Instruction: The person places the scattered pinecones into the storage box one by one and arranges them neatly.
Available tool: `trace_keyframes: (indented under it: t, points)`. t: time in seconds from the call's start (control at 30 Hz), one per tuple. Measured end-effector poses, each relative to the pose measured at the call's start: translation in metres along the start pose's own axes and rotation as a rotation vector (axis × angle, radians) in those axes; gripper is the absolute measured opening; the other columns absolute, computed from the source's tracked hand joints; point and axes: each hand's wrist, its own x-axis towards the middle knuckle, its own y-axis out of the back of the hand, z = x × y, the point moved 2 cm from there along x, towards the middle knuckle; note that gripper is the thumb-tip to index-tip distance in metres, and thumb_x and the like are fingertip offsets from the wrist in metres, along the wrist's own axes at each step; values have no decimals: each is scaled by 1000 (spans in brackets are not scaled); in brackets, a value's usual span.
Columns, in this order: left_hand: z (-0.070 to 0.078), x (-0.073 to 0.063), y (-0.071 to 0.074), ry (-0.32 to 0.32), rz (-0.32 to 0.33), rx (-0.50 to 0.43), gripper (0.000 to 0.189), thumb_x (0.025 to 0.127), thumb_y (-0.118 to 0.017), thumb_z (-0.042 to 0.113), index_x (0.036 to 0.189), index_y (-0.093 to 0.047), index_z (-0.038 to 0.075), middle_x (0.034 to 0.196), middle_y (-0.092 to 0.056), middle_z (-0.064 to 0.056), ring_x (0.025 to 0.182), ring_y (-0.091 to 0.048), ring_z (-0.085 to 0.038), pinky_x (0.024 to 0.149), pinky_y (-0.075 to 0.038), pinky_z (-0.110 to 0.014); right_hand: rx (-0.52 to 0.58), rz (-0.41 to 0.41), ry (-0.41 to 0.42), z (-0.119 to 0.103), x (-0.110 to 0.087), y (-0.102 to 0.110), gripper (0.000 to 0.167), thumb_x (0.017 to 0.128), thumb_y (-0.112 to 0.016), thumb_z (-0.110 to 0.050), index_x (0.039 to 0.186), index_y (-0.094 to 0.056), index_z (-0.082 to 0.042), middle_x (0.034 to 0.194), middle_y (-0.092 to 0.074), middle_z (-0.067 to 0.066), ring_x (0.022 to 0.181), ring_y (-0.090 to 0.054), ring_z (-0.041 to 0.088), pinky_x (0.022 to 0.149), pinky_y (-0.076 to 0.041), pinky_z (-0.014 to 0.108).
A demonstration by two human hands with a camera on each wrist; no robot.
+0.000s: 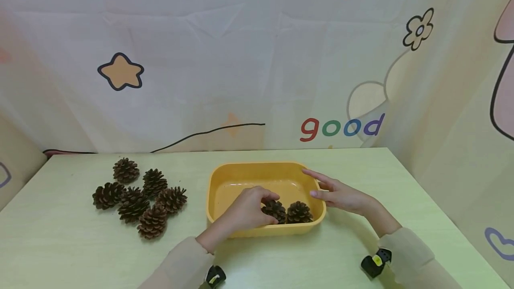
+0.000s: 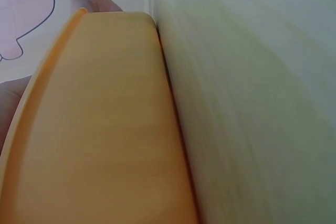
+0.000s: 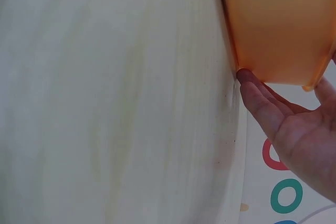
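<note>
A yellow plastic basin [image 1: 257, 231] stands on the table with two brown pine cones near its front right. My left hand [image 1: 253, 208] reaches over the front wall and grips one pine cone [image 1: 275, 212] between thumb and fingers. The second pine cone [image 1: 299, 212] sits just right of it. My right hand [image 1: 341, 196] holds the basin's right end, with thumb over the rim and long fingers against the outer wall. In the right wrist view, fingertips [image 3: 244, 75] touch the basin's lower corner. The left wrist view shows mostly the basin's outer wall [image 2: 105, 129].
On the left of the pale green table [image 1: 52, 235] lies a cluster of several pine cones [image 1: 134, 204], apart from the basin. Behind the table hangs a printed cloth [image 1: 201, 79]. A similar curtain [image 1: 462, 124] runs along the right side.
</note>
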Motion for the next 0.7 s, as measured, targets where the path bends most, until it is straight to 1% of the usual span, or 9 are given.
trace_keyframes:
  t: [0.27,0.47,0.7]
  points:
    - [-1,1,0,13,-41,-62,45,72,-77,17,113,-63,5,113,-63,-5,97,-57,-20,83,-49,-30,-12,-1,4,-2,0,-1,67,93,-52,-29,147,-14,-22,152,-2,13,133,-14,46,97,-36,52]
    - [-1,4,-2,14,-57,-81,44,74,-76,17,114,-63,4,114,-62,-5,99,-57,-20,85,-48,-31,1,-13,11,-2,0,0,67,93,-52,-27,147,-14,-21,152,-1,15,133,-12,47,97,-36,53]
    - [0,6,-3,38,-69,-86,44,74,-76,17,114,-63,4,115,-62,-4,100,-57,-20,86,-48,-33,15,-28,15,-1,1,1,64,94,-50,-25,147,-14,-20,151,-3,17,132,-18,46,97,-38,52]
